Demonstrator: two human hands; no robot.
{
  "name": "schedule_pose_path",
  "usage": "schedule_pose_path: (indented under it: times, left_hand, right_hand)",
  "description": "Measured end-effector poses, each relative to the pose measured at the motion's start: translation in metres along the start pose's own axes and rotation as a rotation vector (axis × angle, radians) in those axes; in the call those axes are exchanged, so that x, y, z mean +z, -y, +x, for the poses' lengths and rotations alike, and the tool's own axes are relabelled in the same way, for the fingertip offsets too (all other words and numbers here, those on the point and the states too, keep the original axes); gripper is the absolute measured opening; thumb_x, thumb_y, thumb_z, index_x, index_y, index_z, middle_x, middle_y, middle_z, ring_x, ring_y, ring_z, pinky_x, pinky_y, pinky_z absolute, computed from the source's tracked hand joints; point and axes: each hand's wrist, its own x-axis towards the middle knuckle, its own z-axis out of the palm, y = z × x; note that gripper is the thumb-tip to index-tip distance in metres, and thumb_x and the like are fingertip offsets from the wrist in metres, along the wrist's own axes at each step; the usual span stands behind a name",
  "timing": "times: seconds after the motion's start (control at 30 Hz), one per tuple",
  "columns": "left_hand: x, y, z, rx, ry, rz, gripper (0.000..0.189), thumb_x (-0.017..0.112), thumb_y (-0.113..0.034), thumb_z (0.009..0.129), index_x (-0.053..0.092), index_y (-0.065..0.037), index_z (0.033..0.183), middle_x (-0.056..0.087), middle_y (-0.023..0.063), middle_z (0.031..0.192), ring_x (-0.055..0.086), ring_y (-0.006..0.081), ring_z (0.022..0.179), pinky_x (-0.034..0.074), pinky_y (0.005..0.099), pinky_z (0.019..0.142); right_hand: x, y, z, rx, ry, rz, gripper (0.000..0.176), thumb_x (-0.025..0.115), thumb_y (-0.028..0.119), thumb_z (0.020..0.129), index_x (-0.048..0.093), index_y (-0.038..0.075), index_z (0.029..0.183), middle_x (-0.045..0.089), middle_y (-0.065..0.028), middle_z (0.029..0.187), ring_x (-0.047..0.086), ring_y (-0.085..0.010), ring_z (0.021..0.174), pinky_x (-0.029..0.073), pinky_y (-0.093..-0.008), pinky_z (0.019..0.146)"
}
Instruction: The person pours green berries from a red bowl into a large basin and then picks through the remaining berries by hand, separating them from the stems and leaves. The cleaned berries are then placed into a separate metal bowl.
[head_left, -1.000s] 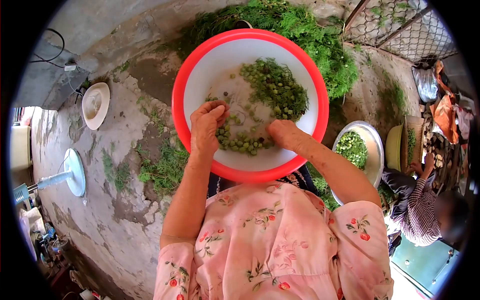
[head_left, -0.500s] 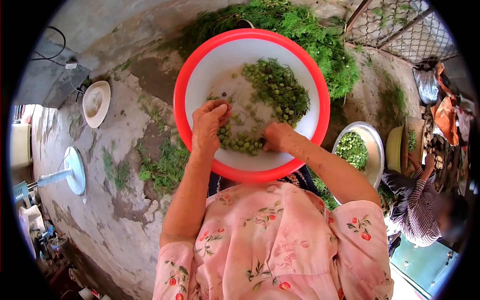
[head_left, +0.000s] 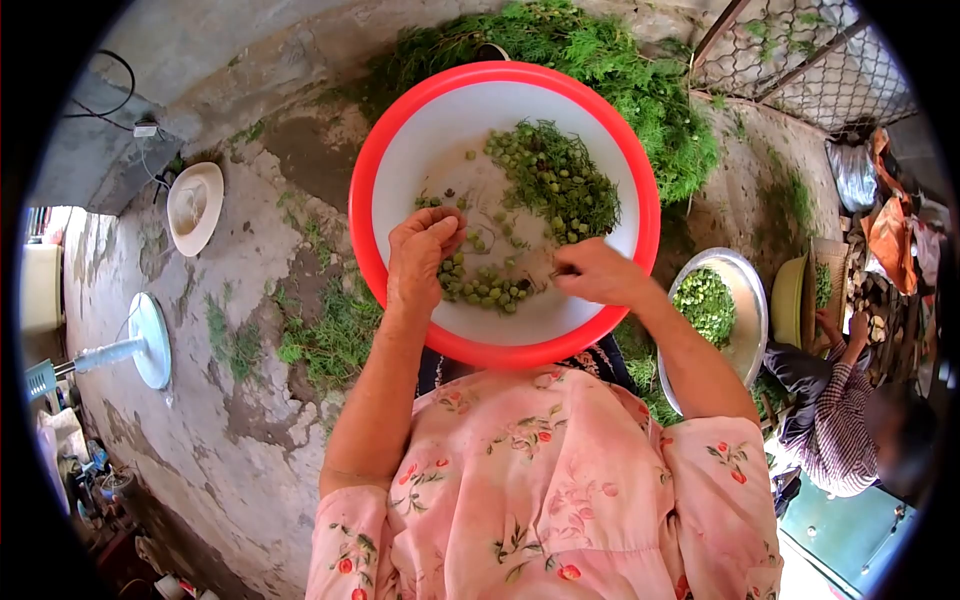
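Observation:
A white basin with a red rim [head_left: 365,215] sits before me. In its upper right lies a heap of green berries mixed with leafy sprigs [head_left: 565,185]. Loose green berries [head_left: 490,288] gather near the basin's bottom, between my hands. My left hand [head_left: 422,250] is over the basin's left side, thumb and fingers pinched together; what they hold is too small to name. My right hand [head_left: 598,272] is over the right side, below the heap, its fingers closed at a small dark thing I cannot make out.
Cut green branches [head_left: 660,120] lie behind the basin. A metal bowl of green pieces [head_left: 755,300] stands at the right, near a seated person in a checked shirt [head_left: 845,425]. A straw hat [head_left: 194,209] and a fan base [head_left: 150,340] are at the left.
My right hand has moved slightly up and to the right, away from the loose berries. My left hand has stayed almost in place, still pinched.

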Motion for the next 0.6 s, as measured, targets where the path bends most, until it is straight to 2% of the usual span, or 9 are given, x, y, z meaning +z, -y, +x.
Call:
schedule_pose_path:
  times: [0.07, 0.13, 0.23, 0.33, 0.43, 0.47, 0.57, 0.6]
  left_hand:
    - [0.001, 0.0, 0.0, 0.002, 0.013, 0.001, 0.016, 0.056, -0.01, 0.086, 0.061, -0.001, 0.098, 0.064, 0.0067, 0.089, 0.061, 0.0134, 0.078, 0.049, 0.0251, 0.075]
    - [0.001, 0.0, 0.001, 0.007, 0.032, -0.002, 0.016, 0.055, -0.01, 0.086, 0.061, -0.001, 0.098, 0.064, 0.0071, 0.09, 0.061, 0.0137, 0.078, 0.049, 0.0252, 0.075]
    - [0.002, -0.001, 0.001, 0.014, 0.039, -0.007, 0.017, 0.055, -0.01, 0.086, 0.06, 0.0, 0.099, 0.064, 0.0076, 0.09, 0.061, 0.014, 0.079, 0.049, 0.0249, 0.075]
    - [0.003, -0.003, -0.001, 0.021, 0.031, -0.025, 0.018, 0.056, -0.01, 0.083, 0.06, 0.002, 0.096, 0.063, 0.0069, 0.088, 0.058, 0.0138, 0.076, 0.046, 0.0243, 0.071]
    - [0.002, -0.002, 0.001, 0.025, 0.005, 0.006, 0.019, 0.055, -0.009, 0.083, 0.06, 0.003, 0.097, 0.063, 0.0075, 0.087, 0.058, 0.014, 0.076, 0.046, 0.0242, 0.07]
    - [0.002, -0.002, 0.0, 0.026, 0.002, 0.017, 0.019, 0.055, -0.009, 0.083, 0.06, 0.003, 0.097, 0.062, 0.0076, 0.087, 0.058, 0.014, 0.076, 0.046, 0.0244, 0.07]
    - [0.002, -0.004, -0.003, 0.046, -0.009, 0.056, 0.018, 0.055, -0.008, 0.083, 0.06, 0.003, 0.096, 0.062, 0.0071, 0.086, 0.057, 0.0134, 0.075, 0.046, 0.0243, 0.069]
    - [0.003, -0.003, -0.003, 0.062, -0.013, 0.072, 0.017, 0.055, -0.007, 0.083, 0.061, 0.003, 0.095, 0.062, 0.0063, 0.085, 0.057, 0.0127, 0.074, 0.046, 0.0238, 0.068]
  right_hand:
    - [-0.022, -0.001, -0.031, -0.032, -0.187, 0.079, 0.02, 0.061, 0.017, 0.073, 0.059, -0.001, 0.081, 0.057, -0.0151, 0.065, 0.055, -0.0247, 0.057, 0.044, -0.0345, 0.055]
    - [-0.045, -0.003, -0.061, 0.089, -0.24, 0.138, 0.022, 0.062, 0.018, 0.076, 0.058, -0.002, 0.081, 0.057, -0.0107, 0.063, 0.054, -0.0174, 0.057, 0.044, -0.032, 0.054]
    - [-0.061, -0.016, -0.09, 0.426, -0.279, 0.374, 0.019, 0.063, 0.016, 0.078, 0.061, 0.0, 0.088, 0.06, -0.007, 0.072, 0.054, -0.0128, 0.066, 0.046, -0.0287, 0.06]
    - [-0.032, -0.068, -0.093, 0.221, -0.666, 0.098, 0.029, 0.064, 0.013, 0.08, 0.059, 0.0, 0.105, 0.062, -0.0061, 0.09, 0.057, -0.0139, 0.08, 0.047, -0.0275, 0.07]
    - [-0.01, -0.048, -0.064, 0.166, -0.842, 0.82, 0.041, 0.063, 0.01, 0.081, 0.05, -0.001, 0.119, 0.06, -0.0068, 0.102, 0.056, -0.0147, 0.09, 0.046, -0.0286, 0.079]
    - [-0.004, -0.046, -0.056, 0.202, -0.823, 0.836, 0.047, 0.066, 0.01, 0.079, 0.046, -0.002, 0.12, 0.059, -0.0067, 0.107, 0.055, -0.0148, 0.094, 0.046, -0.0302, 0.084]
    - [0.013, -0.036, -0.038, 0.234, -0.853, 1.168, 0.047, 0.068, 0.008, 0.076, 0.048, 0.0, 0.118, 0.06, -0.0072, 0.105, 0.056, -0.016, 0.092, 0.046, -0.0316, 0.084]
    - [0.013, -0.031, -0.036, 0.19, -0.862, 1.269, 0.047, 0.065, 0.0, 0.073, 0.049, 0.001, 0.117, 0.06, -0.0078, 0.103, 0.058, -0.0173, 0.09, 0.047, -0.0319, 0.082]
